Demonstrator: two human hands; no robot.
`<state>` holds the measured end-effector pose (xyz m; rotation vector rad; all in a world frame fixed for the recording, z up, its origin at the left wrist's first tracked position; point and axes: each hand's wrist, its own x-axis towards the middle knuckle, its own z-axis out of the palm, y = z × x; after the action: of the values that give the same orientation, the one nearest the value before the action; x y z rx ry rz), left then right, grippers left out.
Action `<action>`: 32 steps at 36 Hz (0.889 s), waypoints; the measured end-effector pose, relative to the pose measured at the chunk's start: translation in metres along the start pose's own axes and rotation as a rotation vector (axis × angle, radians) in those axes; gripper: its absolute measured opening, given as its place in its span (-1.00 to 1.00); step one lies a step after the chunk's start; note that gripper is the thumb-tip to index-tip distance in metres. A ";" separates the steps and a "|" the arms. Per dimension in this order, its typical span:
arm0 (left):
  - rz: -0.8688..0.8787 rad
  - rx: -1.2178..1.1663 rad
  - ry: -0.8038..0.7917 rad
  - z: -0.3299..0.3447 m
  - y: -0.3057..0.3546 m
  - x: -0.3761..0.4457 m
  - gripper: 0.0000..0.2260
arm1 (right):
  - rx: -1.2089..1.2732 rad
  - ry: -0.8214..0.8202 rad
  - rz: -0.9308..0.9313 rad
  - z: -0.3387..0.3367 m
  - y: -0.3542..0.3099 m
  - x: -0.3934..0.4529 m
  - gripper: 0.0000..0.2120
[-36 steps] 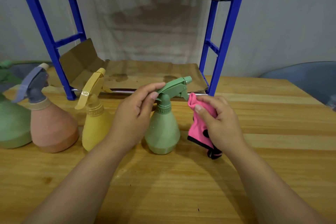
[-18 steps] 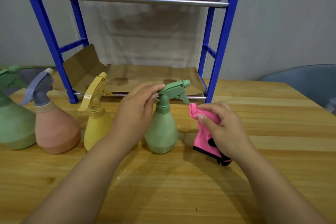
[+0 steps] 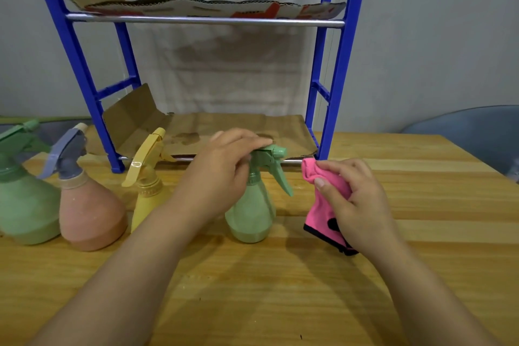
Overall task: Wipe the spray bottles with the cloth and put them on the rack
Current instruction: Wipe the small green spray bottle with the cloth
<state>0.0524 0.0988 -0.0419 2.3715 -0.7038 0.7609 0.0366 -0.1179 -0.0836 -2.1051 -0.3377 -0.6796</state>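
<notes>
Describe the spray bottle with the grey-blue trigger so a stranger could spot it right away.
Start at the blue rack standing on the wooden table, then look to its left, where spray bottles stand in a row. The one you want is second from the left, the pink bottle. It alone has a salmon-pink body and a grey-blue trigger head; its neighbours are a large green bottle and a yellow bottle.

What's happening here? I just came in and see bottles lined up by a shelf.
A person is cleaning spray bottles at a wooden table. The left hand holds the small green bottle by its trigger head, and the right hand grips a pink cloth just beside it. Three more bottles stand to the left. The blue rack behind holds no bottles yet.
</notes>
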 end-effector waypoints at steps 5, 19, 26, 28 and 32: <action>-0.066 -0.145 -0.030 -0.008 0.007 -0.004 -0.65 | 0.012 -0.011 -0.012 0.002 0.000 -0.001 -0.76; -0.233 -0.381 0.106 -0.011 0.010 -0.011 -0.77 | -0.002 -0.031 -0.049 0.008 0.003 -0.005 -0.74; -0.268 -0.389 0.157 -0.016 -0.004 -0.018 -0.79 | 0.016 0.009 -0.109 0.016 -0.006 -0.001 -0.75; -0.277 -0.420 0.152 -0.018 -0.005 -0.018 -0.80 | 0.016 0.034 -0.141 0.021 -0.012 0.002 -0.74; -0.289 -0.446 0.141 -0.021 -0.008 -0.016 -0.81 | 0.029 0.083 -0.209 0.034 -0.026 0.011 -0.72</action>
<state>0.0386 0.1226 -0.0398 1.9358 -0.4065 0.5694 0.0450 -0.0754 -0.0752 -2.0251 -0.5229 -0.8765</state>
